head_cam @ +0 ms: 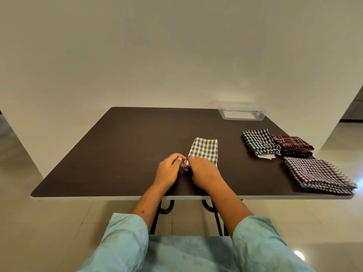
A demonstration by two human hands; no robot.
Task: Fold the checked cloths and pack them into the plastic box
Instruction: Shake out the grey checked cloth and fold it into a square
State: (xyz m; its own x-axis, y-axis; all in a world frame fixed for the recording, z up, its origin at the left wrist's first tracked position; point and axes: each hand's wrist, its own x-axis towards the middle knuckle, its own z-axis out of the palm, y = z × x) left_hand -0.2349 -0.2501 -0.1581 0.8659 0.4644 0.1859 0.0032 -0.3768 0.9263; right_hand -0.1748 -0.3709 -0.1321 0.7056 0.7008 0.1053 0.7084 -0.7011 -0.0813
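Dark brown rectangular table top (117,154) with a pale front edge stands against a cream wall (157,55) on a light tiled floor (59,222). One green-and-white checked cloth (205,149) lies flat on the table top, just right of centre, folded into a narrow strip that runs away from the person. Its near end is covered by both hands. The left hand (169,170) pinches the near left corner of this strip between the thumb and curled fingers. The right hand (203,173) lies over the near end with its fingers curled in on the same corner, close against the left fingertips. To the right, well apart from the strip, a folded black-and-white checked cloth (259,142) lies flat, with a white scrap showing at its near edge. A folded maroon cloth with white grid lines (292,145) touches its right side. Nearer the person, along the right edge, a folded brown-and-white checked cloth (318,174) lies in flat layers. A clear rectangular plastic box (242,113) stands upright at the far right corner, apart from all cloths. Pale teal sleeves (259,238) cover both forearms from the elbow. Black metal legs (167,209) show below the front edge.
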